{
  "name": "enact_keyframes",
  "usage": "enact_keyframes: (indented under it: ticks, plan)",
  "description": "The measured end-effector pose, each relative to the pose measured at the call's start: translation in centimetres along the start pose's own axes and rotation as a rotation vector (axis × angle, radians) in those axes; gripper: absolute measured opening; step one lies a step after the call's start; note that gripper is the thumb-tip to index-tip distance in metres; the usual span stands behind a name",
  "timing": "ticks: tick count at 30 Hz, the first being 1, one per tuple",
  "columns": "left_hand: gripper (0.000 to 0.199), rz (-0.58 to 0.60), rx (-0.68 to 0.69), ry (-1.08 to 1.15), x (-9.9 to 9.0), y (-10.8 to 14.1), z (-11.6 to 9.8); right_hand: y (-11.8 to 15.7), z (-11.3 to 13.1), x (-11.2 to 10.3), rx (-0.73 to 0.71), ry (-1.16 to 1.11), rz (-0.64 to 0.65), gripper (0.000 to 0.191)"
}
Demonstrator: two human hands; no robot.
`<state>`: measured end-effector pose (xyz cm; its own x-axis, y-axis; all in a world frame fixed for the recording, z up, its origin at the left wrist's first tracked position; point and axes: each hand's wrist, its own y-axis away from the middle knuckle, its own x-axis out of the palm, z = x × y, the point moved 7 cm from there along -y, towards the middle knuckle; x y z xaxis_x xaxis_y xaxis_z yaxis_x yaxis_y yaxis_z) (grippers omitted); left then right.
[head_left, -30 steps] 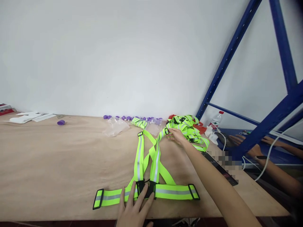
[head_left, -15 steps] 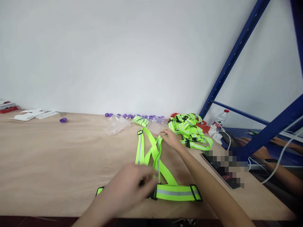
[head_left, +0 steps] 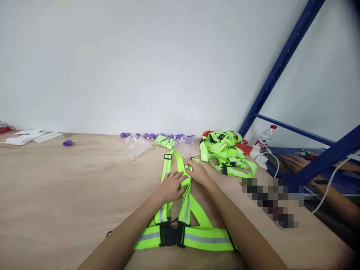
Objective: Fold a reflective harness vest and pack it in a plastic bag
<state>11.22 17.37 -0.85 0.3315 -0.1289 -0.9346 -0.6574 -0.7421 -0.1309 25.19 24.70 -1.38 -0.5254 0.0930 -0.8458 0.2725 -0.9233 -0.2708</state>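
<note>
A neon-yellow reflective safety vest (head_left: 207,239) made of straps lies in front of me, its black buckle (head_left: 172,235) fastened at the near belt. My left hand (head_left: 171,186) is on the shoulder straps, with yellow webbing between its thumb and bent fingers. Just to its right, my right hand (head_left: 196,171) pinches the right shoulder strap near its upper end. A black slider (head_left: 168,156) shows on the left strap beyond my hands. Part of the belt's left side is hidden under my left forearm.
A heap of similar vests (head_left: 225,150) lies back right. Along the wall are clear plastic bags (head_left: 136,148), a folded packed vest (head_left: 165,141) and several purple caps (head_left: 152,135). A blurred-out device (head_left: 267,204), a bottle (head_left: 267,135), a blue rack (head_left: 278,75) and another person's arm (head_left: 337,195) are right.
My left hand has moved forward from above the belt buckle to the shoulder straps, uncovering the buckle. My right hand has come slightly lower, still at the right strap, whose top is now folded.
</note>
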Motion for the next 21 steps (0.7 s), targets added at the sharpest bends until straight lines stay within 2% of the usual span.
enact_keyframes:
  ticks: [5,9,11,13,16,18,21]
  plan:
    - [0.05,-0.003,-0.01,-0.029,0.2,0.0,-0.4,0.2,-0.1,-0.3,0.041,0.163,-0.138,0.011]
    - [0.05,0.013,-0.033,-0.029,0.3,0.0,-0.5,0.3,-1.0,-0.8,0.068,0.074,-0.266,0.007]
    - [0.051,0.022,-0.038,-0.031,0.4,-0.1,-0.5,0.4,-1.5,-1.1,0.075,0.003,-0.278,0.007]
    - [0.052,0.028,-0.043,-0.037,0.3,-0.1,-0.6,0.5,-1.7,-1.3,0.063,-0.079,-0.23,0.012]
    - [0.052,0.029,-0.051,-0.049,0.3,-0.1,-0.6,0.7,-0.9,-1.3,-0.021,-0.089,-0.081,0.039]
    - [0.051,0.028,-0.053,-0.054,0.4,-0.1,-0.6,0.7,-0.1,-1.0,-0.043,0.071,0.017,0.052]
    - [0.049,0.026,-0.045,-0.058,0.5,-0.1,-0.7,0.6,0.2,-0.6,0.029,0.358,0.064,0.041]
